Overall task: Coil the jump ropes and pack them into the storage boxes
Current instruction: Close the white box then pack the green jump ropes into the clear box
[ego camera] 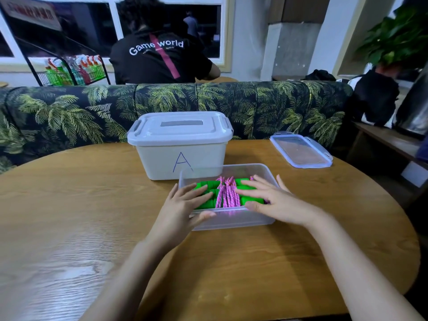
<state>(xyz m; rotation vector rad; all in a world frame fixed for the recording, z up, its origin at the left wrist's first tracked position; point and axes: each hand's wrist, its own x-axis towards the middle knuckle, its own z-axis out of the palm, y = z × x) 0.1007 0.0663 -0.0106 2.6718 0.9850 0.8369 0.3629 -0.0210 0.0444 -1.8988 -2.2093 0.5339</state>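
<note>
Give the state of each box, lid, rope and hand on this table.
Clear box: open, unlidded.
Jump ropes: coiled, lying inside it.
Clear lid: off, flat on table.
White box A: closed, lid on.
Left hand: open, resting on jump ropes.
Right hand: open, resting on jump ropes.

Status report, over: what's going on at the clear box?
Left hand and right hand open, flat over jump ropes in clear box. Lid off, far right. Nothing blocking.
</note>
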